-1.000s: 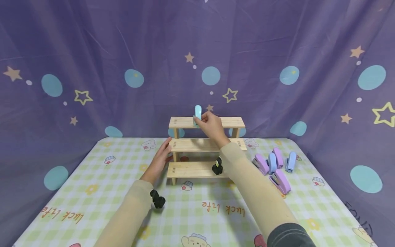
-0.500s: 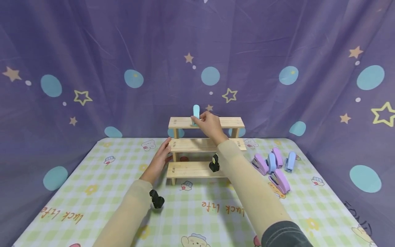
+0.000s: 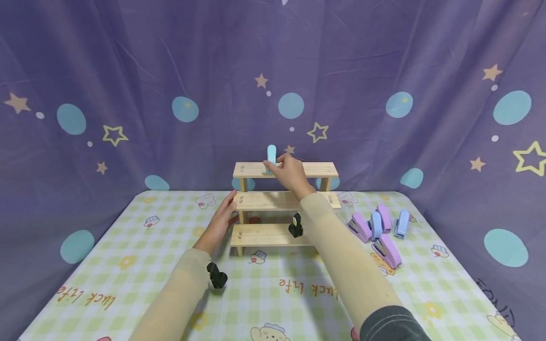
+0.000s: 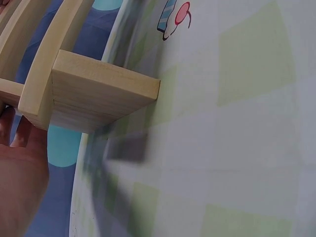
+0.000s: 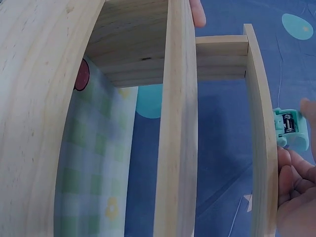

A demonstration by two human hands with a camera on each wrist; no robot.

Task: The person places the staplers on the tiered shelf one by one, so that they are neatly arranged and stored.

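Observation:
A mint-green stapler stands on the top board of a three-tier wooden shelf. My right hand pinches it from the right between thumb and fingers. In the right wrist view, the stapler shows its end with dark metal parts, right at the edge of the top board, the thumb above and fingertips below. My left hand rests against the shelf's left side at the middle board, fingers extended. The left wrist view shows that hand with its fingertips at the wood, partly hidden behind it.
Right of the shelf lie several staplers: purple ones and blue ones. A checked cloth covers the table, and a purple patterned curtain hangs behind. Black wrist cameras sit on both forearms.
The mint-green stapler and my right hand shifted slightly left along the top board, then stayed put over the last half second. My left hand keeps its place at the shelf.

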